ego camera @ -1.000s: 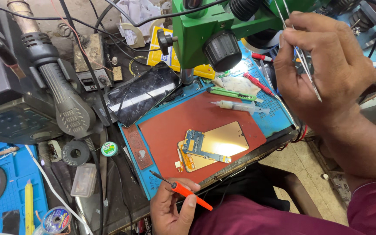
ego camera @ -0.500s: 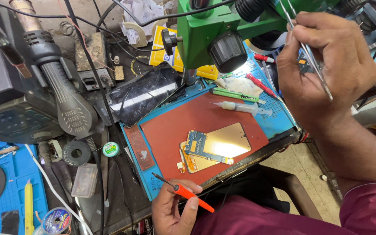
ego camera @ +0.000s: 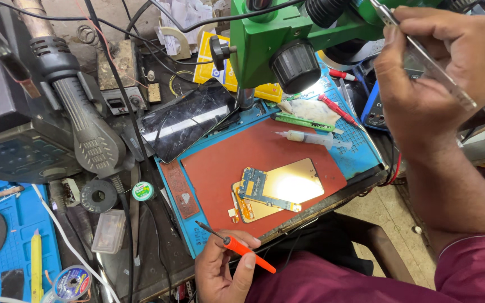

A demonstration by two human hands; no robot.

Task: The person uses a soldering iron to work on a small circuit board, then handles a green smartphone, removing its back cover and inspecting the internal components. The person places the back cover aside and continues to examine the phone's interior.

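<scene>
At the near edge of the cluttered workbench, the left hand rests palm-up against the blue silicone repair mat, its thumb and curled fingers pinching a slim screwdriver with a glossy orange handle and a thin dark metal shaft that points up and left over the mat's near-left corner. On the mat lies a smooth brick-red rectangular pad; toward its near edge sits a blue-green circuit board, flat and studded with small parts, overlapping a shiny gold rectangular plate that glares under the lamp. The screwdriver tip is near the board but apart from it.

At the far right, the right hand is raised above the mat's right edge, wrist bent, back of the hand toward the camera, forearm running down to a maroon sleeve. Its fingers are closed together around bright steel tweezers, long and flat, which slant from upper left to lower right across the knuckles.

Along the mat's far edge lie a clear plastic syringe, a green flat tool and a red-handled driver. Above them hangs a green microscope head with a ribbed black knob. Left of the mat, a dark glossy phone screen lies tilted beside a black ribbed hot-air handle.
</scene>
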